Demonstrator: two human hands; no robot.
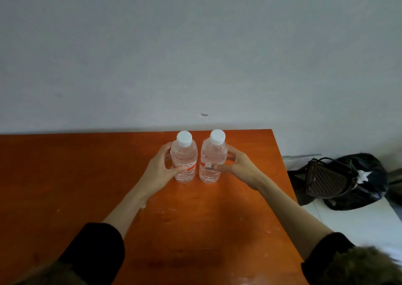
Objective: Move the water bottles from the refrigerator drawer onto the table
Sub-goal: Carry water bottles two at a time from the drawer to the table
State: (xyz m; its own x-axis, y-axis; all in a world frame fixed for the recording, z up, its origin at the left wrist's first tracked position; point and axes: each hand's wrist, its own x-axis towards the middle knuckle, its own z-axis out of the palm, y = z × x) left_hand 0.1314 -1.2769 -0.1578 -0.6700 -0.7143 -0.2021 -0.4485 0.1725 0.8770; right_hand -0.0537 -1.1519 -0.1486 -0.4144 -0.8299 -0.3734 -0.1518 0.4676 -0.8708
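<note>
Head view, frame centre: we wrap our left hand (162, 169) around the left bottle (184, 160), right hand (238, 167) around the right bottle (212, 160); both upright on the table (65, 175).

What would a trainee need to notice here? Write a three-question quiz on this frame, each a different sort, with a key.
1. True or false: both bottles stand upright on the table.
2. Cap colour: A white, B blue, C red?
3. Which hand grips the left bottle?

Key:
1. True.
2. A.
3. The left hand; the right hand grips the right bottle.
</note>
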